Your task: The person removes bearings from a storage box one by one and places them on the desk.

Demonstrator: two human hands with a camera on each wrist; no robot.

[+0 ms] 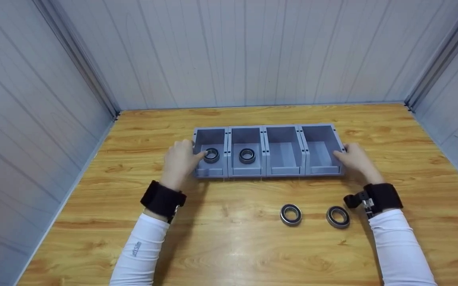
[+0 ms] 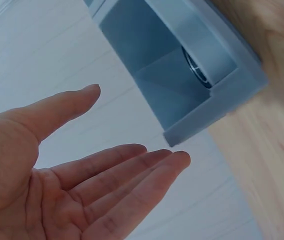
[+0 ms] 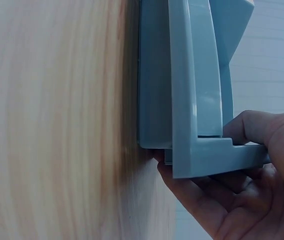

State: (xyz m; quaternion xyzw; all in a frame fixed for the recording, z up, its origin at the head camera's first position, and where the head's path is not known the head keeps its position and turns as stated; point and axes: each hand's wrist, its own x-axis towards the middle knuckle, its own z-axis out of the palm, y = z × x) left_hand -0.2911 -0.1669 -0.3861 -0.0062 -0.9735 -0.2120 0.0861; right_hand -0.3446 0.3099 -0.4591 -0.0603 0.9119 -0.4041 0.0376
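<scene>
A row of several joined grey-blue storage bins (image 1: 284,171) stands on the table. At its right end my right hand (image 1: 354,161) grips the end bin's side wall, thumb inside and fingers outside, as the right wrist view shows on the bin (image 3: 182,100). My left hand (image 1: 179,161) is at the row's left end; in the left wrist view its fingers are extended and the thumb is spread beside the bin (image 2: 182,115), with nothing held. One ball bearing (image 1: 212,159) lies in the leftmost bin, and another bearing (image 1: 247,160) in the bin beside it.
Two more bearings lie on the wooden table (image 1: 229,246) in front of the bins: one bearing (image 1: 291,223) right of centre, the other bearing (image 1: 338,225) near my right wrist. Pale panel walls (image 1: 229,55) enclose the table at the back and both sides.
</scene>
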